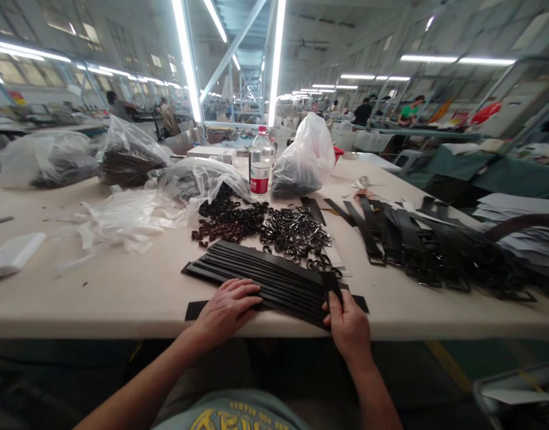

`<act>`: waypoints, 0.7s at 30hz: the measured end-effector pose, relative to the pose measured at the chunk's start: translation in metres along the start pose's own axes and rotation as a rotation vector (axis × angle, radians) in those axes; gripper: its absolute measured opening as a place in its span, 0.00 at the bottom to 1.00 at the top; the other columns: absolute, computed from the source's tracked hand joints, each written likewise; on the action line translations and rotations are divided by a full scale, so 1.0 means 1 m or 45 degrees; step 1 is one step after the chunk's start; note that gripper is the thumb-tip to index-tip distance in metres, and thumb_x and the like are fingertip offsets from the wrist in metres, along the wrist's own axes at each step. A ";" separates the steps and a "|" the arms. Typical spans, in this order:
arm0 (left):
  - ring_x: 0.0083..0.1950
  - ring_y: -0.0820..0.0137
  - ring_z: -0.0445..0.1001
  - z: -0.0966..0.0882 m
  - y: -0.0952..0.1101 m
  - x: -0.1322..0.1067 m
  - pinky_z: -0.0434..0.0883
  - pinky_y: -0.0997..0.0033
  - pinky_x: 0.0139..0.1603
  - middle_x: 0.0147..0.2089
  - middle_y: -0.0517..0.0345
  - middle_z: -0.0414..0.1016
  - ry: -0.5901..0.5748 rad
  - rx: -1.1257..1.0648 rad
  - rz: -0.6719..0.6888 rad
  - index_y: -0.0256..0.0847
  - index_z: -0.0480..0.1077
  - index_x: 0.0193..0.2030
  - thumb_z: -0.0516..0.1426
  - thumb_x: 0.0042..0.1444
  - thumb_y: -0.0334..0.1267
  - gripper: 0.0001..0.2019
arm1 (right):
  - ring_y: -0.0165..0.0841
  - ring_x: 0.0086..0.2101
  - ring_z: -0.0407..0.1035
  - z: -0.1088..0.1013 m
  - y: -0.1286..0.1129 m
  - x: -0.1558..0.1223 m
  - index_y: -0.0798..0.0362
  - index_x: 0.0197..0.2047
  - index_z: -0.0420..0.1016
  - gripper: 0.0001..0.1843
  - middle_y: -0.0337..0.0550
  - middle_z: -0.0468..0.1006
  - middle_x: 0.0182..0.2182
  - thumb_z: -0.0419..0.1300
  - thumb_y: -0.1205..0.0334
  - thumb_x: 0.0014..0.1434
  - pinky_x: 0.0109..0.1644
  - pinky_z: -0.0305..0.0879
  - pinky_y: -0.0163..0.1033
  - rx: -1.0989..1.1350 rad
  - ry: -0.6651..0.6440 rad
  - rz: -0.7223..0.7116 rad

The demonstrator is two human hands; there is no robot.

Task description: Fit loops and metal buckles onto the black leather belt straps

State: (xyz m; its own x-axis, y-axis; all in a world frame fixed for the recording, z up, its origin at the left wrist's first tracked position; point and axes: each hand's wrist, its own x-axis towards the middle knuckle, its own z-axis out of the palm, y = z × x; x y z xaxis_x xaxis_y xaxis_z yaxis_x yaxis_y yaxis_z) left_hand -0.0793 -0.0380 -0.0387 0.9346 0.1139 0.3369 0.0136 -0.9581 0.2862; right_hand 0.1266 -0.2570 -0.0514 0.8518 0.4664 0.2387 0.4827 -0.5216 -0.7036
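Observation:
A stack of long black straps [265, 272] lies slanted near the front edge of the pale table [99, 286]. My left hand [227, 307] rests flat on the straps' near end, fingers stretched out. My right hand [346, 319] pinches the end of one black strap [332, 283] at the stack's right side. Just beyond the stack lie a heap of dark brown rings [224, 221] and a heap of metal buckles [294, 230].
Finished black belts [417, 242] pile at the right. A water bottle [260, 161], several plastic bags [303, 158] and crumpled clear plastic [122, 221] stand behind. A white packet [14, 254] lies far left. People work at distant tables.

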 end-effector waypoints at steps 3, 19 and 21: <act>0.61 0.59 0.72 -0.007 -0.004 0.005 0.68 0.53 0.63 0.56 0.52 0.79 -0.031 -0.091 -0.013 0.47 0.77 0.51 0.57 0.63 0.40 0.12 | 0.33 0.18 0.71 0.001 0.002 0.000 0.49 0.31 0.67 0.23 0.36 0.72 0.15 0.45 0.42 0.66 0.26 0.59 0.35 0.015 -0.002 -0.005; 0.54 0.66 0.75 0.015 -0.044 0.238 0.67 0.71 0.57 0.55 0.58 0.78 -0.536 0.229 0.226 0.49 0.79 0.49 0.55 0.58 0.27 0.18 | 0.31 0.18 0.71 -0.003 -0.011 -0.001 0.49 0.31 0.64 0.18 0.36 0.75 0.19 0.45 0.48 0.68 0.27 0.59 0.34 0.048 -0.094 0.043; 0.52 0.66 0.75 0.020 -0.046 0.249 0.68 0.70 0.55 0.52 0.56 0.78 -0.599 0.279 0.260 0.49 0.80 0.46 0.55 0.56 0.27 0.18 | 0.31 0.19 0.71 -0.003 -0.011 -0.001 0.49 0.32 0.64 0.18 0.36 0.76 0.20 0.45 0.49 0.68 0.28 0.59 0.34 0.048 -0.087 0.042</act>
State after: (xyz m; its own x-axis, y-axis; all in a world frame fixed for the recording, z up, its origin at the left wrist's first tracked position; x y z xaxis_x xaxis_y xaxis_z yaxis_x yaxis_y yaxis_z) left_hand 0.1603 0.0293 0.0137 0.9832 -0.1615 -0.0851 -0.1580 -0.9863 0.0470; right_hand 0.1212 -0.2539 -0.0424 0.8508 0.4975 0.1695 0.4452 -0.5107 -0.7355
